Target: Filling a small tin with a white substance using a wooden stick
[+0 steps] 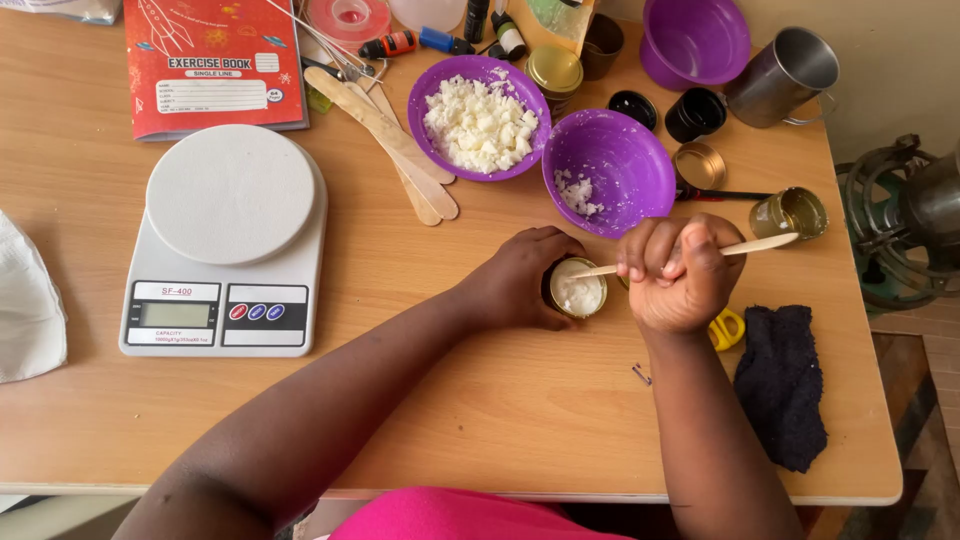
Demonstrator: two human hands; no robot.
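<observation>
Near the worktop's middle, left hand fingers wrap the small gold tin; right hand fingers pinch the wooden stick, long axis left-right, tip in tin.

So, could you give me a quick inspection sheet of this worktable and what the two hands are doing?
Surface: wooden table, with a few white crumbs.
Job's things: small gold tin holding white flakes; wooden stick reaching into it.
Clutter: kitchen scale, red exercise book, purple bowl of white flakes, nearly empty purple bowl, spare wooden sticks, metal mug, dark cloth, small bottles and lids at the back.
Grippers: left hand wraps the tin; right hand grips the stick.
Cables: nothing seen.
Surroundings: metal frame past the right edge; white cloth at the left.
</observation>
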